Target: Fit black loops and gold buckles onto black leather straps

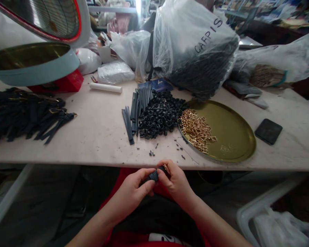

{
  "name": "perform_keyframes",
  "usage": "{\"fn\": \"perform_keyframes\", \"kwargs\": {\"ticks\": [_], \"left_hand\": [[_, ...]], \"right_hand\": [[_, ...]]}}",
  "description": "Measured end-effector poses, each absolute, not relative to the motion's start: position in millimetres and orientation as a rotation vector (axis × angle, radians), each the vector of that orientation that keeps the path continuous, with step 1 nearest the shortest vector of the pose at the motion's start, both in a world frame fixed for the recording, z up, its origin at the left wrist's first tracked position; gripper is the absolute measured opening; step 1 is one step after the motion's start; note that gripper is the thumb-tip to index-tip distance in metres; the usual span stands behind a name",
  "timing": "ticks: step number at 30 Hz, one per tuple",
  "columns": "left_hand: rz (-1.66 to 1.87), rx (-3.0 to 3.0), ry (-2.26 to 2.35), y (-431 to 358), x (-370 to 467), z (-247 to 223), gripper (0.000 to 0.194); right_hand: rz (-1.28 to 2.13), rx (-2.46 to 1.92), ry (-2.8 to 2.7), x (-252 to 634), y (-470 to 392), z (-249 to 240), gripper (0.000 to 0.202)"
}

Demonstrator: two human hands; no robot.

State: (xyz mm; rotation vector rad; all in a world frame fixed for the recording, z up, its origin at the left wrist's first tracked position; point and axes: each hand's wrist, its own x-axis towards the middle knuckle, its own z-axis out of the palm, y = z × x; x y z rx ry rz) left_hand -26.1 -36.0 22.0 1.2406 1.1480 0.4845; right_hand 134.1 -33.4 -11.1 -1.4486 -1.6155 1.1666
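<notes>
Just in front of the table edge, my left hand [134, 188] pinches a short dark strap [153, 175] between thumb and fingers. My right hand [175, 180] grips the other end of the same strap, and a glint of gold metal shows by its fingertips. Most of the strap is hidden by my fingers. On the table beyond lies a heap of small black loops [159, 116], with flat dark strips [136, 109] along its left side. Gold buckles [197, 130] are piled on the left part of a round golden tray [231, 130].
At the far left, finished-looking dark straps with gold buckles [28, 113] lie heaped before a fan [51, 20] and a blue-rimmed pan [38, 72]. A white roll [105, 88], a large plastic bag [195, 44] and a black phone-like slab [268, 131] also sit on the table.
</notes>
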Motion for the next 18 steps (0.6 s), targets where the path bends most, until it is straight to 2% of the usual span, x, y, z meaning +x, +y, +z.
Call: {"fn": "perform_keyframes", "kwargs": {"ticks": [2, 5, 10, 18], "left_hand": [[0.471, 1.204, 1.131, -33, -24, 20, 0.035], [0.441, 1.144, 1.118, -30, -21, 17, 0.037], [0.425, 1.093, 1.071, -28, -23, 18, 0.045], [0.473, 1.155, 1.14, -37, -24, 14, 0.044]], "right_hand": [[1.192, -1.396, -1.746, 137, -33, -8, 0.008], [1.238, -1.341, -1.781, 138, -35, -8, 0.01], [1.255, -1.415, -1.578, 132, -43, -16, 0.021], [1.357, -1.348, -1.389, 123, -59, -15, 0.021]]}}
